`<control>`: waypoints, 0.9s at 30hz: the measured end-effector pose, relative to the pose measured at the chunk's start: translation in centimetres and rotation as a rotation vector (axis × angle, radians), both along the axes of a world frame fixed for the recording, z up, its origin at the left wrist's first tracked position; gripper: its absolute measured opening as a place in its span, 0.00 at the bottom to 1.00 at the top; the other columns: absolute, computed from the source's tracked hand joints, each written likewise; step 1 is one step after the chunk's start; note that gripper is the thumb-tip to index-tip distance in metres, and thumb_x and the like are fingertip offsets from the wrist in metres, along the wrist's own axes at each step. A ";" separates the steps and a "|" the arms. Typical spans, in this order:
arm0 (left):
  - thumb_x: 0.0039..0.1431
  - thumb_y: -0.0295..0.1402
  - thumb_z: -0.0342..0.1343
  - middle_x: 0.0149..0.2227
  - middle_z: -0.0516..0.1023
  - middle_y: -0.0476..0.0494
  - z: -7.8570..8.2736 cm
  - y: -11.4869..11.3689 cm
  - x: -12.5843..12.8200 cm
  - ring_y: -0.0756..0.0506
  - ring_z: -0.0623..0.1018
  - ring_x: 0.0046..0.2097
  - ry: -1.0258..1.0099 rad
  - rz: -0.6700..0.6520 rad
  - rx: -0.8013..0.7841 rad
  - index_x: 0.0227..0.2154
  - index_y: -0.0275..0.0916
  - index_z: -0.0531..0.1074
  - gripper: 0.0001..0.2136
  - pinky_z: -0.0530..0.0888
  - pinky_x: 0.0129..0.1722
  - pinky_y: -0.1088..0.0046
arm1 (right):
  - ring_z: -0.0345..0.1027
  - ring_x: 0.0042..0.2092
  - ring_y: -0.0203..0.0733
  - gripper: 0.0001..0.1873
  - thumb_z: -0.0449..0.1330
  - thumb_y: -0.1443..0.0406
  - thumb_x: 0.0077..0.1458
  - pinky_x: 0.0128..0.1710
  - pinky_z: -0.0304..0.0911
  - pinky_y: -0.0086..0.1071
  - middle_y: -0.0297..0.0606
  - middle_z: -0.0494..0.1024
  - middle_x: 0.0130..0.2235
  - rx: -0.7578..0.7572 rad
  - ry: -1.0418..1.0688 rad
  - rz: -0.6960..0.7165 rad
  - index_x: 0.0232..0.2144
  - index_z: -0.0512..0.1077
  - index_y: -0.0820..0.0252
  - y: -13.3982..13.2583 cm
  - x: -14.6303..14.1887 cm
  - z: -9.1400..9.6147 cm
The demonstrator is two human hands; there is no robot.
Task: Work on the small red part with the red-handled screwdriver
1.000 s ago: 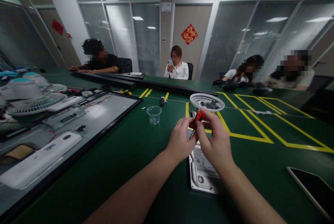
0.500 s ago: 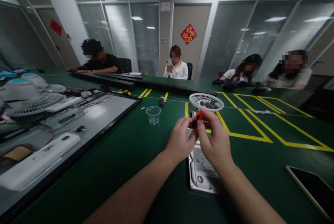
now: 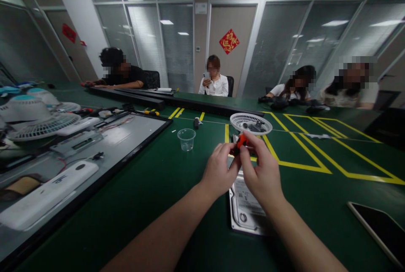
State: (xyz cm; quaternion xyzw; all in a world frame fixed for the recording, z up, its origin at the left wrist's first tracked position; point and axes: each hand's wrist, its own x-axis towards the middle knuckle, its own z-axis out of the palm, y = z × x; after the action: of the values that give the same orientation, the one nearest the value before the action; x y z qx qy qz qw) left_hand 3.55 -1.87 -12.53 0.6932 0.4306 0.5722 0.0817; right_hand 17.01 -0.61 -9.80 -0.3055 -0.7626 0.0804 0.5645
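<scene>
The left hand (image 3: 218, 170) and right hand (image 3: 262, 175) pinch a small red tool (image 3: 241, 140). A loose pinch may drop it onto the hard drive (image 3: 245, 210) at 6 o'clock.

Quick count: four people (image 3: 214, 78) across the table (image 3: 158, 179), one plastic cup (image 3: 186, 139), one hard drive (image 3: 245, 208), one white fan grille (image 3: 251, 122). Also one red tool (image 3: 241, 140), two red door signs (image 3: 229, 41), one dark tablet (image 3: 378, 227). Two white fans (image 3: 22, 109) off left.
</scene>
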 end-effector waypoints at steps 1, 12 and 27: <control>0.65 0.25 0.58 0.43 0.78 0.43 0.0 0.0 0.0 0.43 0.76 0.46 -0.009 0.004 0.004 0.46 0.40 0.71 0.09 0.73 0.45 0.65 | 0.78 0.51 0.50 0.22 0.57 0.67 0.70 0.52 0.75 0.50 0.46 0.78 0.57 0.006 0.000 -0.003 0.64 0.68 0.51 0.0 0.0 0.0; 0.67 0.25 0.57 0.42 0.78 0.44 0.0 0.1 0.0 0.43 0.76 0.45 -0.008 0.002 -0.002 0.44 0.40 0.72 0.06 0.72 0.44 0.65 | 0.76 0.54 0.50 0.22 0.56 0.67 0.70 0.54 0.74 0.51 0.45 0.77 0.58 0.005 -0.001 -0.003 0.64 0.68 0.51 0.0 0.1 0.0; 0.66 0.26 0.58 0.42 0.78 0.44 -0.1 0.1 0.0 0.43 0.76 0.45 -0.004 0.017 0.002 0.43 0.40 0.71 0.05 0.72 0.45 0.65 | 0.75 0.54 0.50 0.21 0.55 0.67 0.70 0.54 0.74 0.51 0.46 0.78 0.56 0.019 -0.002 -0.005 0.63 0.69 0.52 -0.2 0.1 0.3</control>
State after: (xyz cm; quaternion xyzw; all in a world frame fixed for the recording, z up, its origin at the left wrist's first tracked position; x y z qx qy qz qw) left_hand 3.52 -1.76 -12.64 0.6885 0.4358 0.5747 0.0768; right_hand 17.13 -0.78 -9.55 -0.3020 -0.7631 0.0715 0.5669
